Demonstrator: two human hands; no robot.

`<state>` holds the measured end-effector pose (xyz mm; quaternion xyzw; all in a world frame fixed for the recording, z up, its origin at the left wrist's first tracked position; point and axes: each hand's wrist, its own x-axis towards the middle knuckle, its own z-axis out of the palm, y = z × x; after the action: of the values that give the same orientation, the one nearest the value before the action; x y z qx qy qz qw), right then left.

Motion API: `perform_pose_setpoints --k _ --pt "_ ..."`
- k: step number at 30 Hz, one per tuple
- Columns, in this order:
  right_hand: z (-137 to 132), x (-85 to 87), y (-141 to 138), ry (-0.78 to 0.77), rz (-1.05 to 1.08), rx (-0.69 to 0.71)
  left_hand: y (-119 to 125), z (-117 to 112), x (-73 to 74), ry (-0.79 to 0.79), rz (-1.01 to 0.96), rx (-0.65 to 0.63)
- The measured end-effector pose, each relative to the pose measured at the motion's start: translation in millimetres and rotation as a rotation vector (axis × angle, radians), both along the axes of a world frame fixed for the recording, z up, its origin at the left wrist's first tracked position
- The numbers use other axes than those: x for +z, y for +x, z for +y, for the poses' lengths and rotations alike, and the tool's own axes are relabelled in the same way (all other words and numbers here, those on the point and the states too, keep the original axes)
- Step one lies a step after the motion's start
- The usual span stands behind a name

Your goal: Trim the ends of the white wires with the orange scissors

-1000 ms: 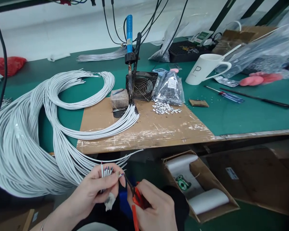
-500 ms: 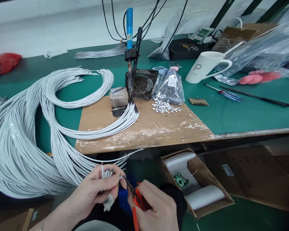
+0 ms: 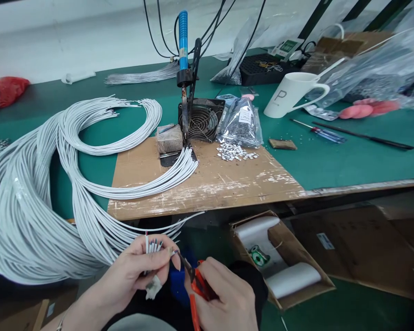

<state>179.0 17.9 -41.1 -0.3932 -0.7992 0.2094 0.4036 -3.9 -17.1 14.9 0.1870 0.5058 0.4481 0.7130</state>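
My left hand (image 3: 141,264) pinches several white cables (image 3: 153,247) whose ends stand up between the fingers, showing small dark and red tips. A whitish wrap covers one of its fingertips. My right hand (image 3: 224,294) is closed round red-handled scissors (image 3: 197,284). Their dark blades point up and left and meet a cable end at my left thumb and forefinger; whether they touch it I cannot tell. A thick bundle of white cables (image 3: 34,220) lies to the left and hangs over the table's front edge.
A blue-handled soldering iron (image 3: 183,41) stands upright behind a cardboard sheet (image 3: 221,186), near a small fan (image 3: 203,122) and a pile of small white pieces (image 3: 236,151). A mug (image 3: 288,94) and screwdriver (image 3: 319,131) lie right. An open box (image 3: 307,301) sits below.
Both hands keep nearly the same pose, with the scissors still at the cable end. The whole view has shifted very slightly.
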Motion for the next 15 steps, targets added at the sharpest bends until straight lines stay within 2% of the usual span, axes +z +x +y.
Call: perform_pose_setpoints --k 10,15 --pt "-1.7 2.5 3.2 -0.025 -0.043 0.025 0.6 -2.0 1.3 -0.014 0.013 -0.011" --pt "-0.7 -0.9 3.7 0.009 0.001 0.028 0.0 -0.6 0.1 -0.002 -0.003 -0.025"
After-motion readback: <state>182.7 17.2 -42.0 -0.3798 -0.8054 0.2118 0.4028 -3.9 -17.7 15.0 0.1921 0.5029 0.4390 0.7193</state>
